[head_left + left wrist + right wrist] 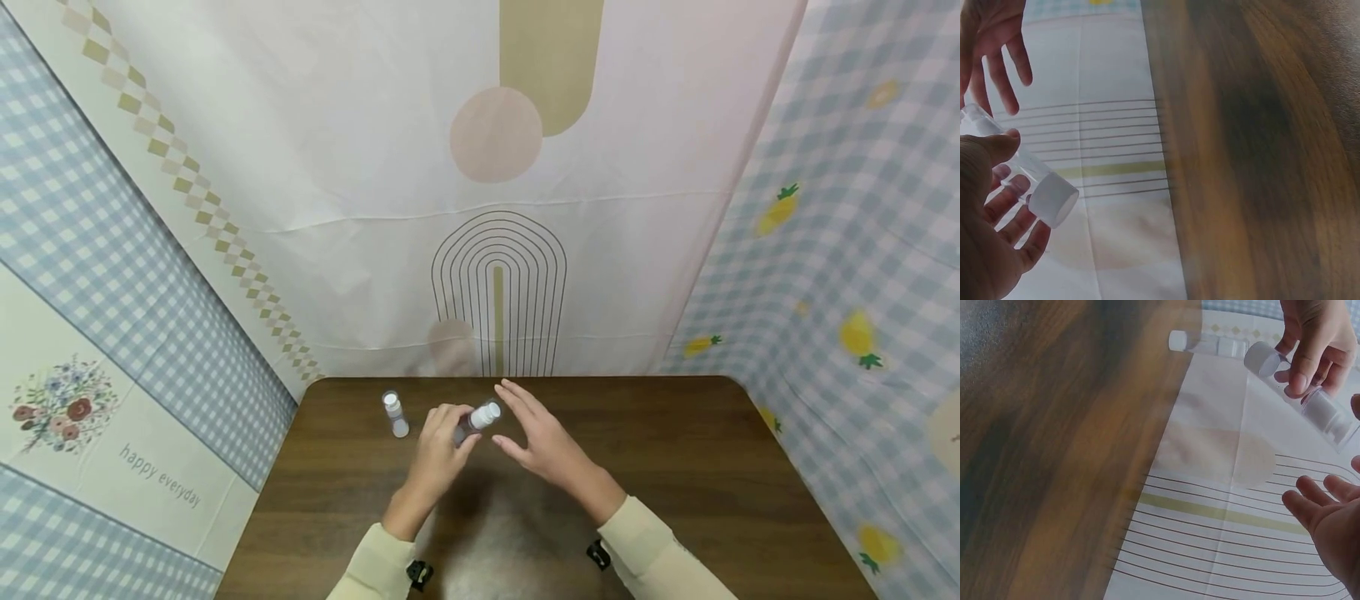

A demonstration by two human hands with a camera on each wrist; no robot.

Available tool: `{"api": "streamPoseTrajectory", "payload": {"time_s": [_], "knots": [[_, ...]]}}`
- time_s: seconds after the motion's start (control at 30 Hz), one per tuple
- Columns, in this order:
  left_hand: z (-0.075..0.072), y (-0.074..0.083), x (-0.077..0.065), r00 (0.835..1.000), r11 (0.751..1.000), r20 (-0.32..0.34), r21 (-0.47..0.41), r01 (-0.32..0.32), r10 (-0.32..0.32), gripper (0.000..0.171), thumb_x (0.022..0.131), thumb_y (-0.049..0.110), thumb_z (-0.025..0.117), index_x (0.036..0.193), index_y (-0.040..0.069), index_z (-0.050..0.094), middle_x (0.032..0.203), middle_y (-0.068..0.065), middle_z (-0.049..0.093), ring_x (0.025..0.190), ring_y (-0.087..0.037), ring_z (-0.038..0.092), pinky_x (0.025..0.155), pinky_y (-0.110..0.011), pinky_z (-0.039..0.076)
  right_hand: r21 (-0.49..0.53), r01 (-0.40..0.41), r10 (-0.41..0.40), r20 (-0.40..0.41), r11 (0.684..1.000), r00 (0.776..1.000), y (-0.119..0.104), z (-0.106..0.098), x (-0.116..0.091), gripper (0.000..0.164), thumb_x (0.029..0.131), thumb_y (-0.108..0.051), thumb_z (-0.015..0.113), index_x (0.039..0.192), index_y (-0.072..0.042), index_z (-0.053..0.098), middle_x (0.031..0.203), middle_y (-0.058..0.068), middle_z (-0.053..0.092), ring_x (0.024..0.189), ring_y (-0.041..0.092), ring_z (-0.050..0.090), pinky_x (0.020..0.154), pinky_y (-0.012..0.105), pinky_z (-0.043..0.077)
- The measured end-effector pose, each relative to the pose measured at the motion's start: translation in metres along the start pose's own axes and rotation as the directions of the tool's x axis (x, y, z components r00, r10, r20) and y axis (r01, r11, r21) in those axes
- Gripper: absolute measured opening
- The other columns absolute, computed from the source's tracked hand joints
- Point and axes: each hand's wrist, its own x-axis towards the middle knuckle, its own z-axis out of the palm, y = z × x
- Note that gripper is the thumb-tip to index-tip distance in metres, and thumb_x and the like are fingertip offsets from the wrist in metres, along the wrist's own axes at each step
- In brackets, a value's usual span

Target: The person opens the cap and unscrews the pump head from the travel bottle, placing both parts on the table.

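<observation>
A small clear bottle (484, 415) with a white base (1054, 200) and a white top under a clear cap (1334, 428) is held tilted above the table. My left hand (437, 450) grips it round the body, thumb on one side and fingers on the other. Its capped end points toward my right hand (546, 443). That hand is held beside the cap with fingers extended, holding nothing; whether it touches the cap is hard to tell. To the left, a second similar bottle (1210, 345) stands upright on the table.
The dark wooden table (675, 467) ends at a white printed cloth (360, 292) hanging behind it. Blue checked cloths hang at the left (187, 308) and right (810, 275). A small black device (420, 575) sits at the left wrist, another (598, 554) at the right.
</observation>
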Motion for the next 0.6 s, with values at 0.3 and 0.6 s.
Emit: {"api": "streamPoseTrajectory", "payload": {"time_s": [0.3,0.6], "knots": [[0.009,0.010,0.004,0.993,0.988,0.042,0.101,-0.113,0.109,0.047,0.072,0.011,0.094,0.112,0.006,0.070,0.104,-0.005,0.069,0.096,-0.025,0.063,0.082,-0.040,0.055,0.022,0.036,-0.034,-0.068,0.999,0.997,0.006,-0.001,-0.003,0.059,0.083,-0.008,0.085,0.136,0.000,0.060,0.138,0.017,0.062,0.125,0.032,0.064,0.098,0.043,0.057],[0.016,0.015,0.005,0.992,0.981,0.031,0.151,-0.125,0.121,0.046,0.071,0.013,0.095,0.110,0.008,0.070,0.101,-0.004,0.068,0.091,-0.025,0.062,0.071,-0.040,0.052,0.061,0.057,-0.050,-0.111,0.997,0.993,0.007,-0.001,-0.007,0.043,0.083,0.000,0.084,0.122,-0.001,0.066,0.121,0.013,0.068,0.109,0.025,0.070,0.089,0.036,0.060]]}}
